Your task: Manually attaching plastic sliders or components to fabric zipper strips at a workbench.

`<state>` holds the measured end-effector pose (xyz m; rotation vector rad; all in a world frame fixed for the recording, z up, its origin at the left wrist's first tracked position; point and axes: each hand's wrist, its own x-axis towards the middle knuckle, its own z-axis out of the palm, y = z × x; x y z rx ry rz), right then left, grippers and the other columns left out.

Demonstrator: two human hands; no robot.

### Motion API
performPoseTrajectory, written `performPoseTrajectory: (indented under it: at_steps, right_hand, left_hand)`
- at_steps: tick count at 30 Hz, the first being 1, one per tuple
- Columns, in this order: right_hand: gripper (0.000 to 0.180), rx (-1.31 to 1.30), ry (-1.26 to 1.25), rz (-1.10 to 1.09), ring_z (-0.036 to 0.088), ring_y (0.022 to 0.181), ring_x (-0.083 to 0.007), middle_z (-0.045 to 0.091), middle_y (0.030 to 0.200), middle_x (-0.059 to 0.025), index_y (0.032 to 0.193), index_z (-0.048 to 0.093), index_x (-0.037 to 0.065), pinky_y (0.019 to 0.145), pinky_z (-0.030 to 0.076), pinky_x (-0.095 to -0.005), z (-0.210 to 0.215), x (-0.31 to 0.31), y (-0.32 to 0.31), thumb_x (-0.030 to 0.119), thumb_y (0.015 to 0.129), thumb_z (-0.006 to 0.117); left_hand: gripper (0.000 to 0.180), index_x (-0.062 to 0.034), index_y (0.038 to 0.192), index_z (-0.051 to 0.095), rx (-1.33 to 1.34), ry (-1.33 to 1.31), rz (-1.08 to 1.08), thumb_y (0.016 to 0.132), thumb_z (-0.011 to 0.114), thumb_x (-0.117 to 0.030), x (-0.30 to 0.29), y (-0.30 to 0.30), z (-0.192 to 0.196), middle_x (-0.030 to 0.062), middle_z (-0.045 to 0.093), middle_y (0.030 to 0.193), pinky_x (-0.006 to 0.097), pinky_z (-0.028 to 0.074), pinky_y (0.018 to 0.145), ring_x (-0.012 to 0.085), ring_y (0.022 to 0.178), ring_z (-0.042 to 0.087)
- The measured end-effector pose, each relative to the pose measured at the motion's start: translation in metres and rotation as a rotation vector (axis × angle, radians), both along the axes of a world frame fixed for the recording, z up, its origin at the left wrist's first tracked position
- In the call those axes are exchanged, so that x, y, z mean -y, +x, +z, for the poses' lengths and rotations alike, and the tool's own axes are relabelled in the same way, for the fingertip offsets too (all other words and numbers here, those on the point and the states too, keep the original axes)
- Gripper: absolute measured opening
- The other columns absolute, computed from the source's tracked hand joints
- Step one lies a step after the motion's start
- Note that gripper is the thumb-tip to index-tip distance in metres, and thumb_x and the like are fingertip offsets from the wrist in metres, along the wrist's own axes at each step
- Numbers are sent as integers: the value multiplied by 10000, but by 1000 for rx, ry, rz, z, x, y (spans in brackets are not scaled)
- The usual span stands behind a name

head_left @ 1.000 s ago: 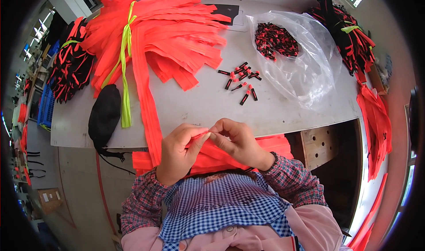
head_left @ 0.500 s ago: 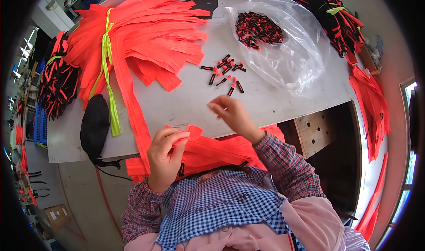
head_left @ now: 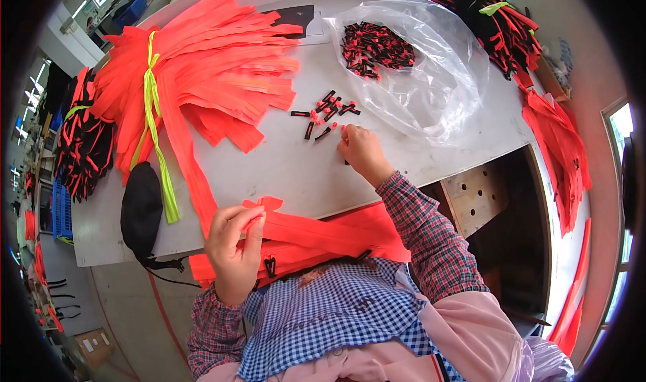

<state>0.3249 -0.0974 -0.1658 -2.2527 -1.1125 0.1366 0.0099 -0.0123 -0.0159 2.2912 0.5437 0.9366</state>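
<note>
My left hand pinches the end of a bright orange-red zipper tape above my lap. More orange-red tapes lie beneath it across the apron, with a black zipper pull on them. On the table, my right hand is closed with its fingertips down at the near side of a small group of black-and-red zipper pulls. A dark bit, likely a pull, shows under the fingers; the grip itself is mostly hidden.
A large bundle of orange-red tapes, bound with a yellow-green tie, covers the table's left. A clear plastic bag holds many pulls. A black pouch hangs at the left edge. Below the table's right side is a dark opening.
My right hand has moved forward and down onto the table by the loose pulls. The left hand keeps its pinch on the tape end, shifted slightly left and down.
</note>
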Motion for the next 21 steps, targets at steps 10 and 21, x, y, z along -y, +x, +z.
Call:
performPoseTrajectory:
  at_steps: [10,21]
  right_hand:
    - [200,-1694,467,487,672,820,-100,684,991,-20,1174,666,4,776,579,-267,100,55,-94,129,1034,596]
    - [236,-1116,642,587,663,885,-94,712,1046,-42,1205,670,-7,786,560,-255,136,48,-138,127,1011,650]
  left_hand:
    - [185,-2,1073,715,2,-55,-66,891,715,35,2,19,-1,106,675,987,307,558,743,214,873,693]
    - [273,-6,1105,720,35,-65,-173,847,715,85,16,15,8,93,670,994,301,579,680,207,840,701]
